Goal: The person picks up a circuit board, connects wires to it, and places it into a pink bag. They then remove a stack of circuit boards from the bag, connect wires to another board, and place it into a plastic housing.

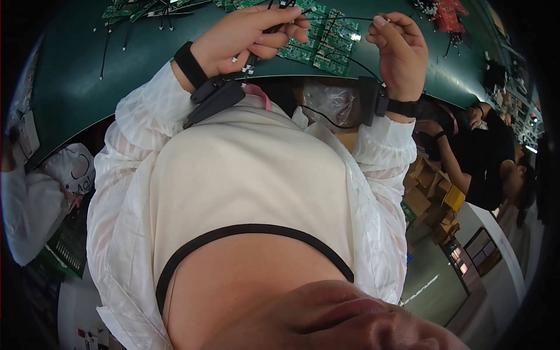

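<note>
My left hand is closed around a bundle of thin black wires with small white connectors hanging below the fist. My right hand pinches the end of one thin black wire that runs across to the left hand. Both hands hover above a row of green circuit boards lying on the dark green table. Each wrist wears a black band with a small black device. My white-sleeved torso fills the lower part of the view.
More green boards and loose black wires lie at the table's far left. Red parts sit at the far right. A clear plastic bag hangs under the table edge. A person in black works at right, another in white at left, with cardboard boxes between.
</note>
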{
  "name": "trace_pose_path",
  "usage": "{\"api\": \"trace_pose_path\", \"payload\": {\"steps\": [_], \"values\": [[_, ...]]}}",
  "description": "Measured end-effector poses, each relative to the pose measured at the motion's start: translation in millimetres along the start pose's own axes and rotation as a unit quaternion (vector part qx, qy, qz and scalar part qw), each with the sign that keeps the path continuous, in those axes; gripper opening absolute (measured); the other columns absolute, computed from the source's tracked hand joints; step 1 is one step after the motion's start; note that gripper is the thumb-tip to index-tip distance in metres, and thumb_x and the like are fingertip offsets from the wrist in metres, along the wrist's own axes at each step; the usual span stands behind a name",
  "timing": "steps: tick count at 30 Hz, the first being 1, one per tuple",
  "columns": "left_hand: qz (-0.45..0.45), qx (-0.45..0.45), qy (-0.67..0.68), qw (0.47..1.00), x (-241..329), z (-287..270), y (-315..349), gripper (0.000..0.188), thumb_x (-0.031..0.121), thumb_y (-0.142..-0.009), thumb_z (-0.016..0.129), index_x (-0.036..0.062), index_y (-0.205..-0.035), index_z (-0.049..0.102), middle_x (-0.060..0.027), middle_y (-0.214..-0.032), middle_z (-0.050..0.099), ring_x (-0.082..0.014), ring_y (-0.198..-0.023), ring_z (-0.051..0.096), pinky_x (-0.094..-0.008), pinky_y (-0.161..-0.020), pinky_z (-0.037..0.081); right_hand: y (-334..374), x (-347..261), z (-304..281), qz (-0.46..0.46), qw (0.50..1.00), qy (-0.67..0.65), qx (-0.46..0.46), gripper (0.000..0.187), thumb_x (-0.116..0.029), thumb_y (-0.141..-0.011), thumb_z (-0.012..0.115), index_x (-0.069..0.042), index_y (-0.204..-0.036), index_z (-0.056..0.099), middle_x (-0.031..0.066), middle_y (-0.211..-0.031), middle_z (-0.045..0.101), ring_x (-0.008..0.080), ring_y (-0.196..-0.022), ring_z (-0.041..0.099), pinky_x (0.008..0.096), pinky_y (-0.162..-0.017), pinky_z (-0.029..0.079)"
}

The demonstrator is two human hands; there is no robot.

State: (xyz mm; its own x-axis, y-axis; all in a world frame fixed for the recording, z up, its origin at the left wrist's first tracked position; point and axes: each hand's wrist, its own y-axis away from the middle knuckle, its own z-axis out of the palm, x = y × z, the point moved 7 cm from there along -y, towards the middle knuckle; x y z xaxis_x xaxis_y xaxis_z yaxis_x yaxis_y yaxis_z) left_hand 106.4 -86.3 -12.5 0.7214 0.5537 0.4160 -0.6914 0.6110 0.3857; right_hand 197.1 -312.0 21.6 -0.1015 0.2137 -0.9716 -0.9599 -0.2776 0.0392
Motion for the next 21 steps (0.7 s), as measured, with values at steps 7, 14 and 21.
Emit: {"api": "trace_pose_path", "payload": {"steps": [7,14,21], "values": [[0.056,-0.075,-0.039,0.995,0,-2,-4,0.019,0.019,-0.105,0.054,0.0015,-0.106,0.059,0.003,-0.081,0.056,0.0004,-0.05,0.032,-0.0176,-0.043,0.023,0,-1,28,0.035,0.987,-0.154,-0.029,0.031,0.0,-0.091,0.068,0.005,-0.121,0.062,0.0144,-0.105,0.07,0.0189,-0.088,0.068,0.0292,-0.082,0.057],[0.012,-0.005,-0.102,0.995,-9,2,-4,0.026,0.023,-0.104,0.057,-0.0006,-0.115,0.06,0.0057,-0.078,0.049,0.0013,-0.052,0.029,-0.0168,-0.043,0.02,29,19,70,0.11,0.989,-0.028,-0.097,0.023,0.002,-0.09,0.067,0.003,-0.112,0.064,0.0118,-0.104,0.068,0.0177,-0.091,0.067,0.0287,-0.083,0.055],[0.017,-0.02,-0.188,0.982,-17,0,-8,0.026,0.022,-0.105,0.054,-0.0006,-0.115,0.062,0.0032,-0.08,0.054,0.0002,-0.052,0.033,-0.0167,-0.043,0.024,42,14,68,0.042,0.99,0.084,-0.107,0.017,0.001,-0.091,0.068,0.005,-0.107,0.069,0.0131,-0.103,0.072,0.0188,-0.091,0.069,0.0292,-0.083,0.057]]}}
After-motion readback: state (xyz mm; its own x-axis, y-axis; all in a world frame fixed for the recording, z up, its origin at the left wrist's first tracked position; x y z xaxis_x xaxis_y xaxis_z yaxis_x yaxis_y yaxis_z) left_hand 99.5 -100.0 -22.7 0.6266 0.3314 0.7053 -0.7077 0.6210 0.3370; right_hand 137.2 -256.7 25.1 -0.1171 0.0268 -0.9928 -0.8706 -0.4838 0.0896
